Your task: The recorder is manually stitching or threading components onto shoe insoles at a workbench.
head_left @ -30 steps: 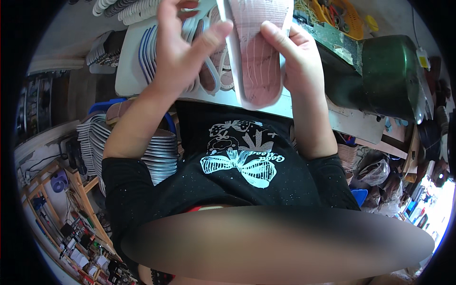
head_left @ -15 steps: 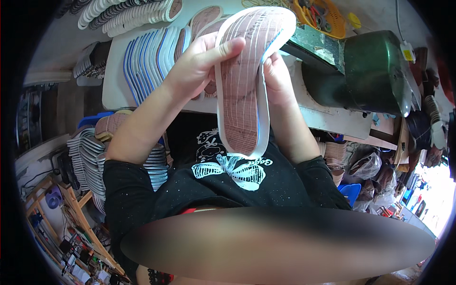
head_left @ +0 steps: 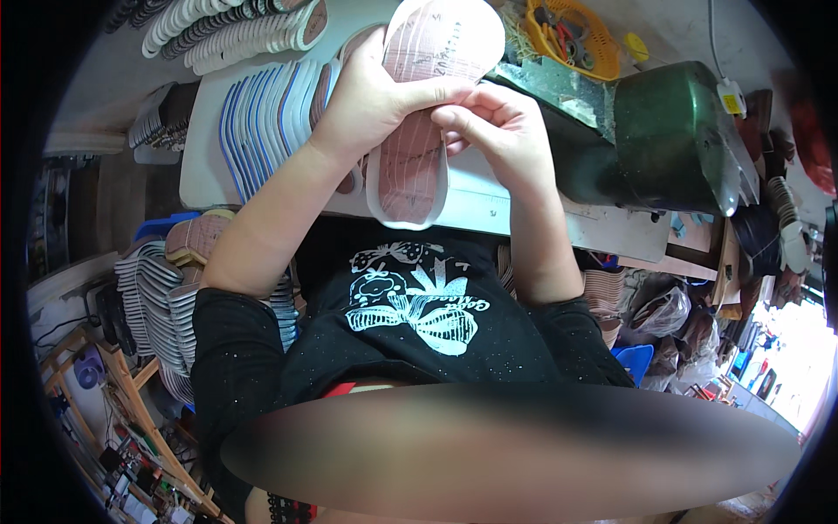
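A long shoe insole (head_left: pixel 410 179), pinkish-brown with pale lines and a white rim, is held up above the worktable, its wide end pointing away from me. My left hand (head_left: pixel 377 100) grips it round the left side, with the thumb lying across its face. At the insole's right edge, close to that thumb tip, my right hand (head_left: pixel 502 131) is bent in with thumb and fingers pinched together. The exact spot between those fingertips is hidden. Behind my left wrist stands a row of white and blue-edged insoles (head_left: pixel 262 122) on the table.
Further soles (head_left: pixel 253 35) are lined up at the back left. A yellow basket (head_left: pixel 602 65) with tools lies at the back right, near a dark green machine housing (head_left: pixel 668 140). Stacked insoles (head_left: pixel 153 297) stand low on the left. The white worktable (head_left: pixel 602 229) runs before me.
The insole has moved away from my body and slightly left. My right hand has turned inward from holding its edge to pinching near my left thumb.
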A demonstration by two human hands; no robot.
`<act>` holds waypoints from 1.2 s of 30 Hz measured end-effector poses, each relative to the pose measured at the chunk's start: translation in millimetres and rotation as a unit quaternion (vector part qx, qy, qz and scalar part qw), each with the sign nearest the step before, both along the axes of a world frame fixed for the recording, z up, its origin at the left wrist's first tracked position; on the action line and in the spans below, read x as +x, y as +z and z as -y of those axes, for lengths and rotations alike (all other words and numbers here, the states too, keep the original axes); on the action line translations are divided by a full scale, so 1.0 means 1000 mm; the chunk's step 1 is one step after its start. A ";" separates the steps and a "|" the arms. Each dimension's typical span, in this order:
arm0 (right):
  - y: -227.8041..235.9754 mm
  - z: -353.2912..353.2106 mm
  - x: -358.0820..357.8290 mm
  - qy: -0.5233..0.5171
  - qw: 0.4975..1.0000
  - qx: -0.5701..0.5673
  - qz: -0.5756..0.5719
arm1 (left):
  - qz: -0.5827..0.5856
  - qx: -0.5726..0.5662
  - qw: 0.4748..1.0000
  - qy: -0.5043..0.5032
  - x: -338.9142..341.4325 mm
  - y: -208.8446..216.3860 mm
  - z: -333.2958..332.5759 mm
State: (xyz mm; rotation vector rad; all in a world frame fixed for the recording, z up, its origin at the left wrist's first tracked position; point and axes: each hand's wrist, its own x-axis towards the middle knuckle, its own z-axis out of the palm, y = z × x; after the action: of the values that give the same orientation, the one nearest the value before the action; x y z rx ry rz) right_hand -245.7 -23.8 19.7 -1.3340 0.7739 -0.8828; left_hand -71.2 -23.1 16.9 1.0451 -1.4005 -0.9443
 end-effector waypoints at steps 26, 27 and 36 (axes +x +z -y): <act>-0.032 0.030 -0.020 -0.111 0.990 0.088 0.015 | -0.009 0.080 0.980 0.181 -0.022 -0.074 0.089; -0.031 0.029 -0.021 -0.122 0.989 0.081 0.035 | 0.024 0.071 0.977 0.201 -0.026 -0.075 0.092; -0.017 -0.005 -0.039 -0.009 0.972 0.234 0.008 | 0.196 0.054 0.942 0.268 -0.038 -0.059 0.101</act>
State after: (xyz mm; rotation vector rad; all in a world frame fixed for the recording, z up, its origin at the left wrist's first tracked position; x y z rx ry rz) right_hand -284.9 -18.7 2.7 -0.9038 0.9166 -0.6692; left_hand -108.9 -124.2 -41.9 1.6594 -1.2775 -0.4253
